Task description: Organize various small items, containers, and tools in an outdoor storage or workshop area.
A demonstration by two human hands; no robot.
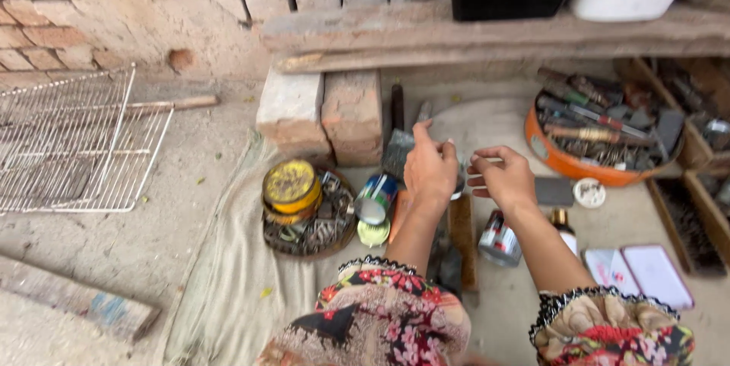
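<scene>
Bare fingers meet at mid-frame: the left hand point(430, 168) and right hand point(504, 177) pinch together on something small between them, too blurred to name, held up over the cloth point(228, 275), probably for a close look. Below lie a blue tin point(376, 197) and a can point(499, 240); an orange bowl point(559, 159) of tools sits at right.

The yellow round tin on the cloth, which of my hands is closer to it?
Left. Your left hand hangs just right of the yellow round tin; your right hand is farther right, beyond the left.
</scene>
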